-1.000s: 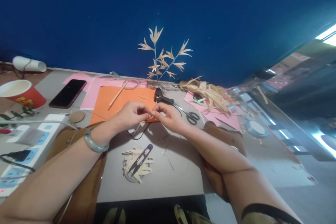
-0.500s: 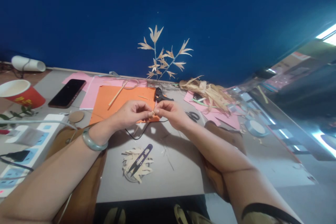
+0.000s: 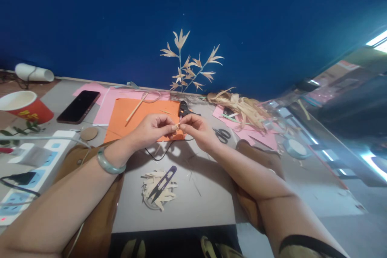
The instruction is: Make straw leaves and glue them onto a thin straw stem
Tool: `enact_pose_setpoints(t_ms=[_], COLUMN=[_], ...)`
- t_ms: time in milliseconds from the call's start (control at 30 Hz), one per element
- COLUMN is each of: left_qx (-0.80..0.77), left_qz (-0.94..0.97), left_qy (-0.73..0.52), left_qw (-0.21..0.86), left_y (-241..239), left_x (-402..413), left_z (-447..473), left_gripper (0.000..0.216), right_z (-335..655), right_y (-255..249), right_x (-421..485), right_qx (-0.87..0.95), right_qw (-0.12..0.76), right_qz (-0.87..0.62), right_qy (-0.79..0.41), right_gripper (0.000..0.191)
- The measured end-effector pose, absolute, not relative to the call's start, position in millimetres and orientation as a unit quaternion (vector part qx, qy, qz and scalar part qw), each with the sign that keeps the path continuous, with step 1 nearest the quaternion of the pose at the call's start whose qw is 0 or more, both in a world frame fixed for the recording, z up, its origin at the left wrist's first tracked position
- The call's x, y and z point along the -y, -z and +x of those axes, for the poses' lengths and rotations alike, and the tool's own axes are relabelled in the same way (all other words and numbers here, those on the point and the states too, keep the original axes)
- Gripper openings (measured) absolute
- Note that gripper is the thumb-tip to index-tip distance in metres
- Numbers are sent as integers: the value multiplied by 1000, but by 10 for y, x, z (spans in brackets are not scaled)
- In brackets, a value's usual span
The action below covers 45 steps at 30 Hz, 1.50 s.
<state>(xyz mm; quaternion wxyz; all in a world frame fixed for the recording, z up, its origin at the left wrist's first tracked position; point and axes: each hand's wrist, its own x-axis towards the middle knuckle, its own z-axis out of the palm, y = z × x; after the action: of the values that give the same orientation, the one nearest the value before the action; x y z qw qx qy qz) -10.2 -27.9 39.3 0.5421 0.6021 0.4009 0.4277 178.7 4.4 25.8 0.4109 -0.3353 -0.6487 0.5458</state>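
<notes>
Over the front edge of the orange paper (image 3: pixel 142 109), my left hand (image 3: pixel 157 130) and my right hand (image 3: pixel 198 130) meet, thumbs and forefingers pinched. Between their fingertips shows a small pale piece of dried husk (image 3: pixel 177 127), mostly covered by the fingers. Just behind them lies a black glue gun (image 3: pixel 184 109), its dark cord running beneath the hands. Closer to me, purple thread snips (image 3: pixel 163 183) rest on a small dish heaped with cut pale husk pieces (image 3: pixel 148 189). Black-handled scissors (image 3: pixel 223 135) lie right of my right hand.
A wire-stemmed branch with pale husk leaves (image 3: pixel 188 62) stands against the blue wall. Dried husks (image 3: pixel 238 107) lie on pink paper at right. On the left are a phone (image 3: pixel 79 107), a red paper cup (image 3: pixel 42 109) and a white power strip (image 3: pixel 39 177). A tape roll (image 3: pixel 295 148) lies far right.
Both hands stay pinched together, with slight finger movement. My right fingertips sit a little farther from the left, and more of the pale piece and the scissors shows. The whole view has shifted slightly.
</notes>
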Motion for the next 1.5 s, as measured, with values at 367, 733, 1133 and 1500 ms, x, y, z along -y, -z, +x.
enact_pose_setpoints(t_ms=[367,733,1133,1500], left_qx=[-395,-445,-420,-442], left_qz=[601,645,722,609], left_qy=[-419,-463,-492,-449], left_qw=[555,414,246,482], left_y=[-400,-374,-349,-366], left_x=[276,308,350,309], left_z=[-97,-80,-68,-57], left_gripper=[26,22,14,17], right_z=[1758,1734,1762,1781], right_y=[-314,-323,-241,-327], right_x=[-7,10,5,83], right_qx=[657,654,669,794], right_qw=[393,380,412,415], right_qz=[-338,-342,-352,-331], right_qy=[-548,-557,-508,-296], right_gripper=[35,34,30,17])
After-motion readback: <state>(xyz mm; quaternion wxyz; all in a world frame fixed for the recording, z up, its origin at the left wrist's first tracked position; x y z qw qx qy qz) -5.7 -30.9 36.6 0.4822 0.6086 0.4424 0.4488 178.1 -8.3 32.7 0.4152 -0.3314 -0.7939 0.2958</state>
